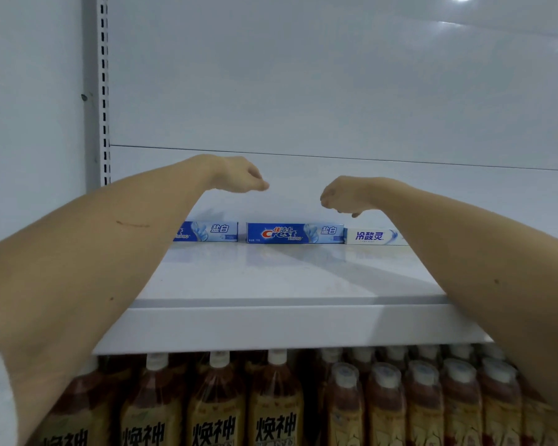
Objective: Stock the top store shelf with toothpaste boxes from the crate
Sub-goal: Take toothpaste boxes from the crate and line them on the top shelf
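- White sheet-metal top shelf point(271, 275), glossy, with a plain white back panel point(303, 91) behind it and a slotted upright point(103, 91) at the far left.
- Lower tier, under the shelf's front lip: rows of amber drink bottles point(274, 400) with white caps.
- Left hand point(239, 175) and right hand point(345, 194) are both raised above the shelf, fingers loosely curled and pointing down; neither grasps anything.
- Three toothpaste boxes stand on their long edges in a row against the back panel, below the hands.
- Blue Crest box point(295, 233) sits beneath the gap between the two hands, clear of both.
- Second blue box point(210, 232) sits below the left hand, partly hidden by the left forearm; a narrow gap separates it from the Crest box.
- White box point(374, 236), blue lettering, sits below the right hand, just beside the Crest box, its far end hidden by the right forearm.
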